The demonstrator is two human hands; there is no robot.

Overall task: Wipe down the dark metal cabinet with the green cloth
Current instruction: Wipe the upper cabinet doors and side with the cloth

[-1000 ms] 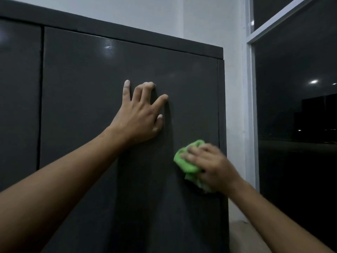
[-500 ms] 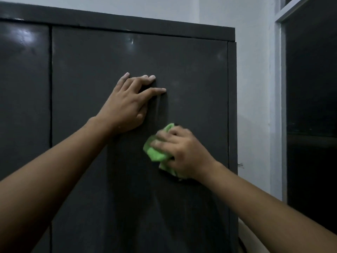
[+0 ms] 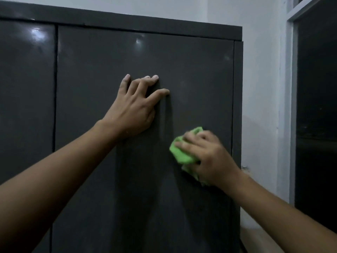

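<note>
Left door panel [image 3: 27, 106] of the dark metal cabinet [image 3: 102, 161]: glossy, one light glare up top, nothing touching it.

Left hand [image 3: 135, 110]: unchanged over the last second. It is braced on the right door [image 3: 197, 73] around mid-height, fingers spread and slightly arched, tips and heel of the palm on the metal. It is open and holds nothing. Looks like a steadying brace only.

Green cloth [image 3: 182, 152]: this is what moved. A second ago it was low right of the left hand, half a second ago it had slid left to just under that hand's fingers, and now it is back out right, between the left hand and the door's right edge. So it's side-to-side strokes, direction just reversed. My read: this band of the right door is getting covered; the upper part, lower part and the whole left door likely still to do.

Right hand [image 3: 206, 157]: fingers curled over the bunched cloth, gripping it and pressing it flat to the door. The fingers are motion-blurred, so it is mid-stroke. Some cloth sticks out left of and below the hand.

Further right: white wall [image 3: 260, 88], then a dark window [image 3: 317, 106].
</note>
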